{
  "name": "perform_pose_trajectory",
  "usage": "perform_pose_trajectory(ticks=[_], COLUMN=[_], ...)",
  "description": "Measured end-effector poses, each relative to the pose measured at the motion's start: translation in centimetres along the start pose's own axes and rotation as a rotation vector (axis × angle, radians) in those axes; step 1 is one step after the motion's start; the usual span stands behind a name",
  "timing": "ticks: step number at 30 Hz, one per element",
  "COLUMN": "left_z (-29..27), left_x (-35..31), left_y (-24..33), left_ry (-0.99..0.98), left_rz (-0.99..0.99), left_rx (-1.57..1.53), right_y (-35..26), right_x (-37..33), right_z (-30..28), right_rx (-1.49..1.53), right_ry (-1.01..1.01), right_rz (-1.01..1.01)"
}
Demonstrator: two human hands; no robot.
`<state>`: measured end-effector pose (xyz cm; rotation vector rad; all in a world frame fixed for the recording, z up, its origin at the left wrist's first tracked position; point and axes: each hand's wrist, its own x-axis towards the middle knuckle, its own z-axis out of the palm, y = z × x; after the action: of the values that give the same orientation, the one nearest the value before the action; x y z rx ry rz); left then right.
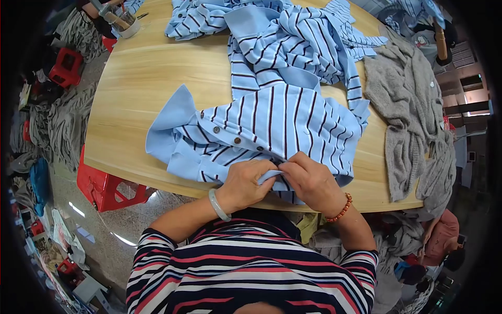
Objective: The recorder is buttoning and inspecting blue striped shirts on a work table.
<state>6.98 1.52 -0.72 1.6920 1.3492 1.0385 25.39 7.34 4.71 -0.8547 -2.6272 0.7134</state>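
Note:
A light blue knit cardigan (272, 118) with dark stripes lies in front of me at the table's near edge. Its plain blue collar points left, and a row of dark buttons runs along its front. My left hand (244, 180) pinches a fold of plain blue trim on the cardigan, thumb against fingers. Close beside it, my right hand (312, 183) grips the same edge with bent fingers. The fingertips of both hands almost meet there. Whatever lies inside the pinch is hidden.
More striped blue knitwear (298, 42) is heaped at the table's far side. Grey knitted garments (405, 99) hang over the right edge of the wooden table (130, 104). A cup of tools (125, 26) stands far left. Red stools (107, 183) and grey piles sit on the floor. Another person (442, 238) is at lower right.

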Motion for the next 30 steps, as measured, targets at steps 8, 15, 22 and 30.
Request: perform_pose_trajectory(ticks=[8, 15, 22, 30], left_z=[-0.4, -1.0, 1.5, 0.8], left_x=[-0.5, 0.6, 0.2, -0.5], left_y=[0.0, -1.8, -2.7, -2.0], left_ry=[0.029, -0.367, -0.185, 0.040], left_rz=[0.042, -0.665, -0.586, -0.386], left_rx=[0.130, -1.265, -1.396, -0.555], right_y=[-0.2, -0.2, -1.3, -0.2], right_x=[-0.2, -0.1, -0.1, -0.3], right_z=[0.8, -0.2, -0.2, 2.1], right_rx=[0.037, 0.171, 0.065, -0.024], right_ry=[0.217, 0.158, 0.041, 0.106], right_rz=[-0.135, -0.064, -0.061, -0.118])
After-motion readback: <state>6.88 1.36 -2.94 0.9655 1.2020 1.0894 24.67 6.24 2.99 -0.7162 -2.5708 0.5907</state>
